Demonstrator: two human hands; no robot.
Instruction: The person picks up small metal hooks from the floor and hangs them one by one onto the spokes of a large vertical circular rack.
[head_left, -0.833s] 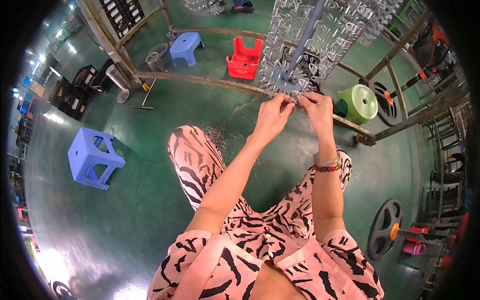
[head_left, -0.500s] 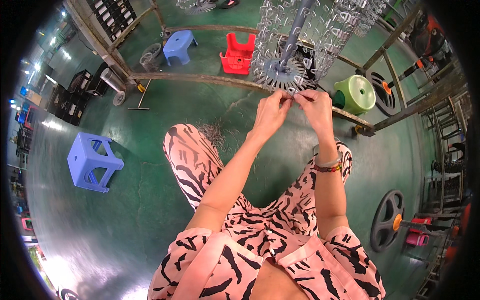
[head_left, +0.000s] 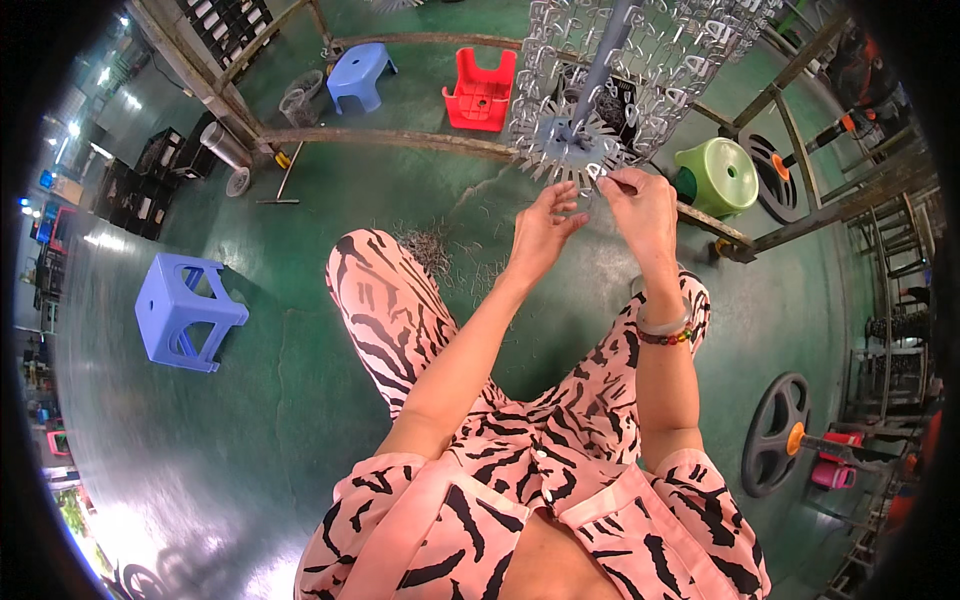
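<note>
At the spoked disc's near edge: our right hand has thumb and forefinger pinched on a small bright metal clip; we cannot tell whether it is hooked on a spoke or only held against the rim.
Left hand: ours is just beside the right, apart from it, its fingers parted and slightly curled; we see nothing in it for certain.
Spoked disc: it sits at the lower end of the grey rod, beyond our fingertips; its near and left edges show spokes that look mostly bare.
Hanging clips: shiny tiers surround the rod above the disc, well filled as far as we can see.
Done: we judge the upper tiers largely filled.
Left: we judge the bare-looking spokes along the disc's near edge unfilled; the far edge is too crowded for us to count.
Floor: thin loose metal pieces lie in a scattered heap by our left knee, short of the wooden frame's near bar; we cannot tell whether they are spare or dropped.
Right of the disc: the green stool stands near the frame's right corner.
</note>
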